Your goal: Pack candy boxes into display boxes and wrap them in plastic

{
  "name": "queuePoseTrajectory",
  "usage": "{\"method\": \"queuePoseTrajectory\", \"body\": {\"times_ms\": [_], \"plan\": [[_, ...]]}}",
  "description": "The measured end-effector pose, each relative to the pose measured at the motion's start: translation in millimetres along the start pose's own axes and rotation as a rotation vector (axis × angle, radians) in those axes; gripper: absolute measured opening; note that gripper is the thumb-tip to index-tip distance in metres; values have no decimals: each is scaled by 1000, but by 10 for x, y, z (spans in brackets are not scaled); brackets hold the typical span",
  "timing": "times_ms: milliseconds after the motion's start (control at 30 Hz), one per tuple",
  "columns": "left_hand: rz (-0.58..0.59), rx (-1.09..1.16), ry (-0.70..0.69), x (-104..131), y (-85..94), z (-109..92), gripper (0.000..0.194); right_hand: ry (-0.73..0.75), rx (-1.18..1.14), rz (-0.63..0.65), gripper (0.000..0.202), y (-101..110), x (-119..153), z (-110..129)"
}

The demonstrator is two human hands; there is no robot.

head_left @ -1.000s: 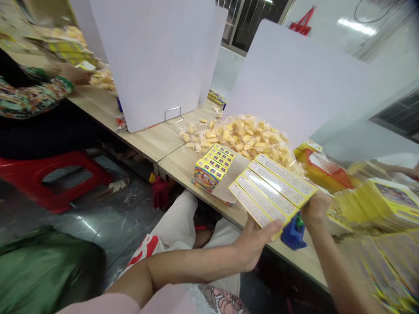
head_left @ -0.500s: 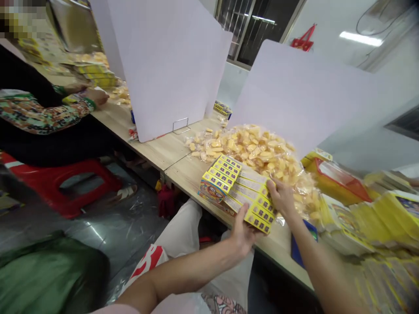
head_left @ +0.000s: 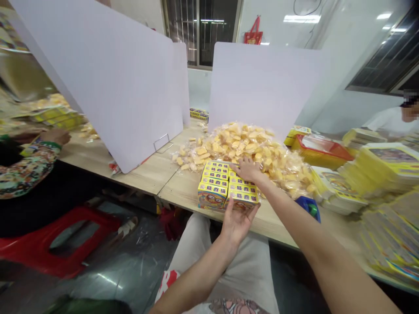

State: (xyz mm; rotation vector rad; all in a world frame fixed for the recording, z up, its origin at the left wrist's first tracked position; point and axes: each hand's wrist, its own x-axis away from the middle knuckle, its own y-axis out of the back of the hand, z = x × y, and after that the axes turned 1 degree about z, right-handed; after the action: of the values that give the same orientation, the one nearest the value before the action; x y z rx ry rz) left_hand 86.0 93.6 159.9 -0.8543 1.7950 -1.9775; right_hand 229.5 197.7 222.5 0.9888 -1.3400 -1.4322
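Two side-by-side rows of small yellow cardboard boxes with cartoon faces stand at the table's front edge. My left hand (head_left: 238, 222) grips the front of the right row of boxes (head_left: 244, 198), thumb up against the front face and fingers at its lower edge. Across the back of that same row lies my right hand (head_left: 248, 169), its fingers over the far end. The left row of boxes (head_left: 212, 196) stands close beside it, touched by neither hand as far as I can see. Right behind is a heap of yellow pieces in clear wrappers (head_left: 242, 141).
White divider panels (head_left: 140, 83) stand behind and left. At right are a red-rimmed basket (head_left: 322, 150), a blue container (head_left: 307, 207) and stacks of flat yellow cartons (head_left: 386, 163). A co-worker's patterned sleeve (head_left: 29, 172) and a red stool (head_left: 65, 240) are at left.
The right row of boxes has gone from tilted in my hands to upright beside the left row. My right hand has shifted to its back. My view has turned right.
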Motion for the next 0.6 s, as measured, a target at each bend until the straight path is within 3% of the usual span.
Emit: {"method": "queuePoseTrajectory", "body": {"times_ms": [167, 267, 333, 433, 500, 600], "plan": [[-237, -190, 148, -39, 101, -80, 77, -23, -69, 57, 73, -21, -114, -3], [-217, -516, 161, 243, 160, -216, 64, 20, -103, 42, 73, 89, 46, 50], [-201, -805, -8, 501, 236, -412, 50, 110, -138, 1, 74, 129, 211, 140], [-292, -1146, -444, 784, 394, -870, 35, 286, -136, -87, 81, 57, 380, 344], [-375, -1273, -664, 835, 489, -1221, 31, 336, -108, -72, 88, -57, 389, 472], [-443, -1416, -798, 733, 526, -1649, 41, 339, -131, 0, 92, -188, 327, 535]]}}
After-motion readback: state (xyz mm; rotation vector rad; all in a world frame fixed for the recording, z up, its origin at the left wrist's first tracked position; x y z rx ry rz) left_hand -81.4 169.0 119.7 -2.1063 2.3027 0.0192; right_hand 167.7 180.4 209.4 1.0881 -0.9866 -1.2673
